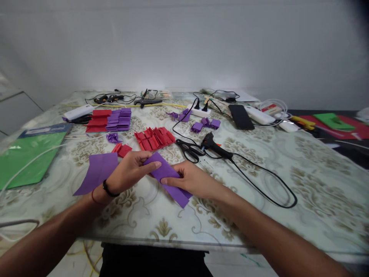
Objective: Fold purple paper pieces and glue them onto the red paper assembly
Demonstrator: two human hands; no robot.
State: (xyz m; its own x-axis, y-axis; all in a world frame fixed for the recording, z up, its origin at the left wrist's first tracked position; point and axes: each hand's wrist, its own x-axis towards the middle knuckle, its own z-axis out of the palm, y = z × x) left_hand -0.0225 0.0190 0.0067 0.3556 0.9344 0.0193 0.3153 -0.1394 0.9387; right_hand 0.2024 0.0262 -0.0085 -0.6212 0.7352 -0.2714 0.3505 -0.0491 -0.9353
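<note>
A: What's nearest?
B: The purple strip (165,170), held just above the patterned tabletop (259,223) in front of the person, slanting so that its lower end points to the right.
A: And the fingers?
B: The left hand (134,167) pinches the upper end, thumb on top. The right hand (188,177) pinches it farther down, thumb pressed flat on the paper and fingers curled beneath.
A: Anything beside them?
B: A purple sheet (96,173) lies by the left wrist, partly behind it.
A: Farther on?
B: Black scissors (190,151) and a glue gun (216,147) lie beyond the right hand. Past the left is a row of red folded pieces (154,138).
A: Beyond those?
B: A dark phone (241,116) on the right, then a white power strip (198,111) with two plugs in it, and finally the pale wall (184,46).
</note>
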